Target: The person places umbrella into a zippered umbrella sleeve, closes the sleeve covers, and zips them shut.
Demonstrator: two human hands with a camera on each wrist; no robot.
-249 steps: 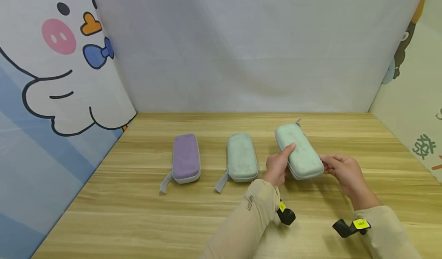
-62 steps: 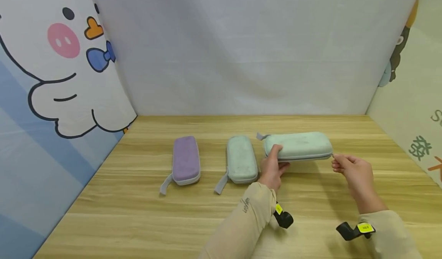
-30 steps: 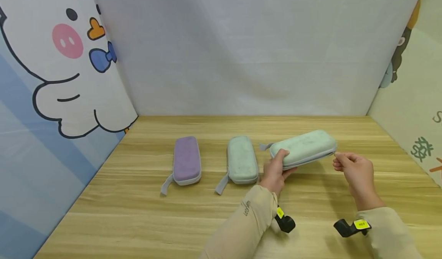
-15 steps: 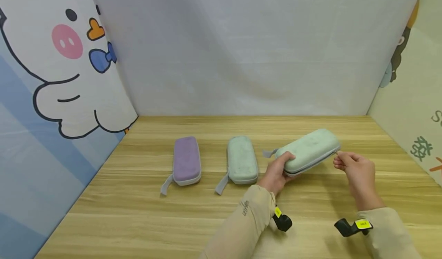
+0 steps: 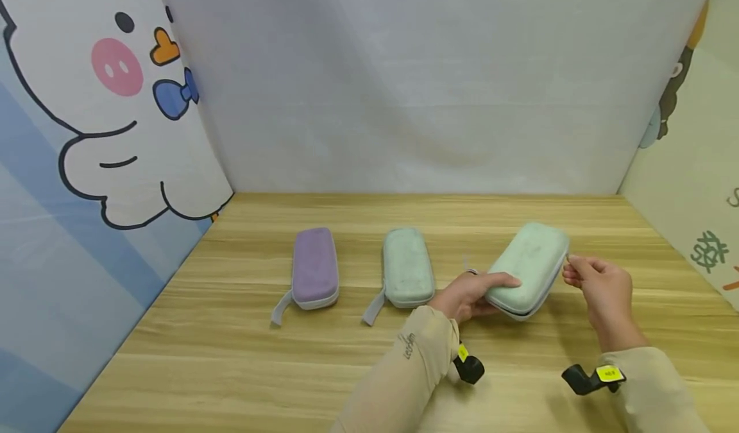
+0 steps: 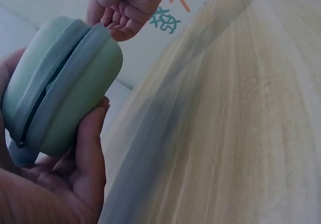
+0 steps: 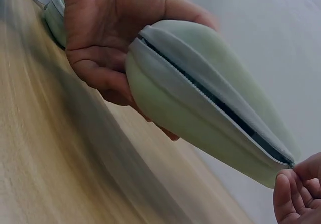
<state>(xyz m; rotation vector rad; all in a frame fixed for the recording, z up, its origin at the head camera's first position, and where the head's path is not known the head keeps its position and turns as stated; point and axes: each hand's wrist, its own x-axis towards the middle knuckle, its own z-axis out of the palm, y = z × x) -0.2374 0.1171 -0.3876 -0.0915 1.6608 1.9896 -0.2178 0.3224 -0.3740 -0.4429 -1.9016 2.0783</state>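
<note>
My left hand [image 5: 470, 294] grips a mint-green zippered hard case [image 5: 530, 267] above the table, thumb on top and fingers underneath. My right hand [image 5: 603, 288] pinches the small zipper pull [image 7: 292, 164] at the case's far right corner; the fingertips mostly hide it. In the right wrist view, the zipper [image 7: 215, 102] is parted along the side, with a dark gap running to the pull. The left wrist view shows the parted zipper [image 6: 52, 83] round the near end too. What lies inside the case cannot be seen.
A second mint-green case [image 5: 408, 266] lies on the wooden table [image 5: 242, 369], left of my left hand. Farther left lies a purple case [image 5: 315, 266]. Both have grey wrist straps toward me. A white cloth wall [image 5: 404, 86] stands behind, with printed panels on both sides.
The held case has turned from lying crosswise to pointing its near end at me, and moved slightly right with my left hand. My right hand still pinches the pull. The two other cases stay put.
</note>
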